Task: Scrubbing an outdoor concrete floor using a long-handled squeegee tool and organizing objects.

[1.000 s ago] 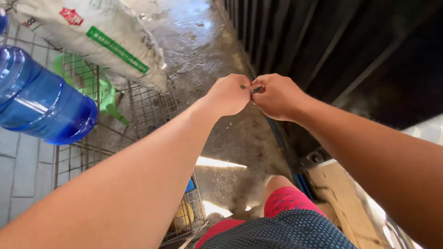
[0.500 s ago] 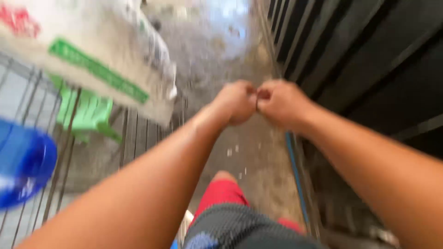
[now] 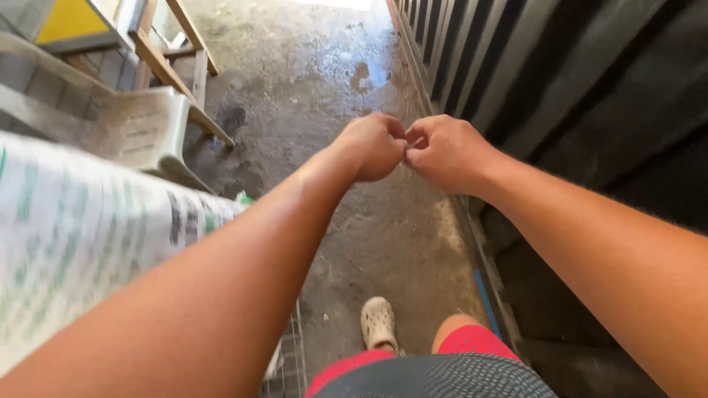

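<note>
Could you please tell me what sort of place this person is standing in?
Probably an outdoor service passage or yard beside a building. The rough concrete floor is stained and damp, a dark metal gate runs along the right, and a large woven sack lies on a wire cart at the left.

Rough grey concrete floor [image 3: 324, 88] runs up the middle, with a wet patch near the top. On the left there's a big white woven sack with green print [image 3: 81, 243], lying across a wire metal rack [image 3: 291, 361]. Behind it sits a pale grey plastic chair [image 3: 144, 133] and a slanted wooden frame [image 3: 177, 51]. Dark corrugated metal wall [image 3: 582, 96] fills the right side. A cream perforated clog shoe [image 3: 379, 322] is planted on the floor at the bottom.
</note>
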